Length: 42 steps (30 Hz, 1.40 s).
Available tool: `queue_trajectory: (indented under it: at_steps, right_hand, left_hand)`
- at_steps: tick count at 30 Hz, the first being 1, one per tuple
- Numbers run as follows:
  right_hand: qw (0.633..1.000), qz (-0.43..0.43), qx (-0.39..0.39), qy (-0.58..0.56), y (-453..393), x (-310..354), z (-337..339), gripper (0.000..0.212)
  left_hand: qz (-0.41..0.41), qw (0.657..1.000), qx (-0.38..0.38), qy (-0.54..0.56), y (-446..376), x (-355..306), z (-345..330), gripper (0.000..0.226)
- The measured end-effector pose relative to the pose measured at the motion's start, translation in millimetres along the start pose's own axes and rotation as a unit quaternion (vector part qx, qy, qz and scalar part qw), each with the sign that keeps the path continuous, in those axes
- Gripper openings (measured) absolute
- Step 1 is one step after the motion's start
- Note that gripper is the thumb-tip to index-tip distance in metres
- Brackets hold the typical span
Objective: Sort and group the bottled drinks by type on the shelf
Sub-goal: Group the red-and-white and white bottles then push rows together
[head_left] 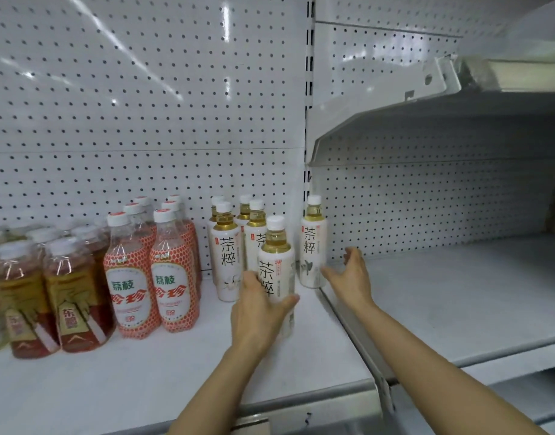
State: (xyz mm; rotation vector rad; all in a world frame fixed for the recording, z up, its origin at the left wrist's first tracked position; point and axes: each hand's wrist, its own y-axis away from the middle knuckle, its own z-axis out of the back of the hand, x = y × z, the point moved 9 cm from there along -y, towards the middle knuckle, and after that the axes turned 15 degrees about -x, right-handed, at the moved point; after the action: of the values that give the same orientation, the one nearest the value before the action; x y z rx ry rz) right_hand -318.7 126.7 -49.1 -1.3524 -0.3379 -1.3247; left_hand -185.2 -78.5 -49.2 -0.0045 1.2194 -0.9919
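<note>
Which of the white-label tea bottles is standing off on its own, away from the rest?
The white-label tea bottle farthest right, by the shelf's upright divider. A gap separates it from the clustered ones, and the open right hand reaches beside it; the left hand grips another.

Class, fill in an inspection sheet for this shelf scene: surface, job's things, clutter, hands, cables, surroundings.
Surface: white shelf, bottles standing upright.
Job's things: white-label tea bottles grouped; one lone tea bottle apart at the shelf's right end; red-patterned lychee bottles; amber tea bottles at left.
Clutter: nothing seen.
Hands: left hand grips front tea bottle; right hand open beside the lone bottle.
Cables: nothing seen.
Surroundings: pegboard wall; bare neighbouring shelf.
</note>
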Motion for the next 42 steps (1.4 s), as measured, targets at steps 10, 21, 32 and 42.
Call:
queue_trajectory:
  at_steps: [10, 21, 32, 42]
  right_hand:
    - [0.994, -0.091, 0.025, -0.057, -32.8, -16.2, -59.1, 0.081]
    - [0.979, -0.118, 0.101, -0.134, -0.4, 0.2, -56.0, 0.056]
    - [0.928, -0.08, 0.274, -0.238, 78.5, 42.3, -74.5, 0.055]
    - [0.963, -0.034, 0.218, -0.156, 83.7, 55.5, -83.5, 0.071]
  left_hand:
    - [0.014, 0.989, -0.128, -0.065, -17.9, 35.4, 49.7, 0.07]
    - [0.022, 0.996, -0.074, -0.044, -14.3, 54.2, 36.4, 0.058]
    - [0.029, 0.992, -0.087, -0.086, -24.6, 52.1, 31.3, 0.061]
    - [0.045, 0.995, -0.064, -0.066, -31.1, 58.9, 18.9, 0.058]
